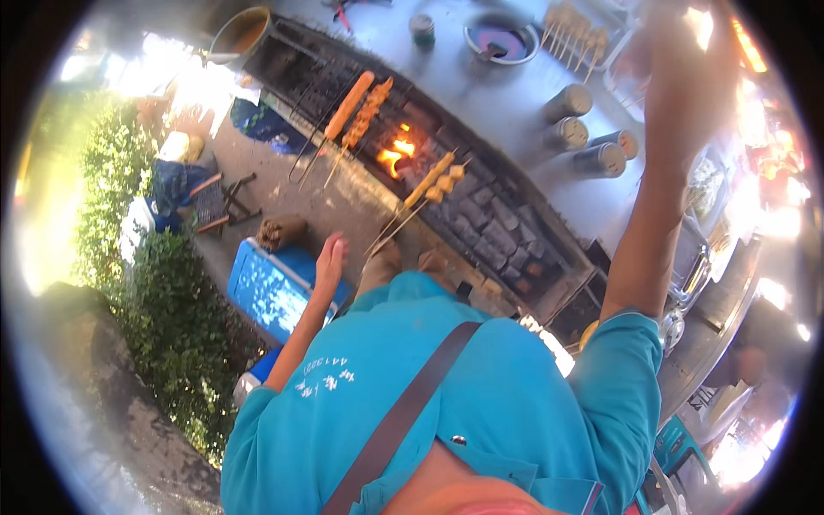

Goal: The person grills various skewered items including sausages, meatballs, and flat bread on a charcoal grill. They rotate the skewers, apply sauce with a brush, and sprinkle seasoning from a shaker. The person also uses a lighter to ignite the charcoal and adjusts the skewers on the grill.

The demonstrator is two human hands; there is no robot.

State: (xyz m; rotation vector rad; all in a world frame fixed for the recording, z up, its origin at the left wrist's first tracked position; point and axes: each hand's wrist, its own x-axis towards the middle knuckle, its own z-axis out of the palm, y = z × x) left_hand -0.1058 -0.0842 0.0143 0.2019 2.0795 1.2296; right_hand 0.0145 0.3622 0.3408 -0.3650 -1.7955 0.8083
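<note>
My left hand [331, 257] hangs empty in front of the grill's near edge, above a blue cooler box [283, 283]. My right hand [689, 84] is raised at the upper right, blurred by motion. Whether it holds anything cannot be made out. Across a long charcoal grill [489, 232] lie a sausage [349, 105] and a skewer of reddish meat [369, 111], left of small flames [398, 151]. On the flames' other side rest a long yellowish skewer [430, 179] and a skewer of chunky pieces [445, 185]. Their sticks point towards me.
Behind the grill, a pale table [444, 71] holds several shaker tins [570, 133], a bowl with a brush [501, 40], a jar [422, 31] and a tray of skewers [573, 29]. A bucket [241, 35] stands at the grill's left end. A folding stool [215, 203] stands left.
</note>
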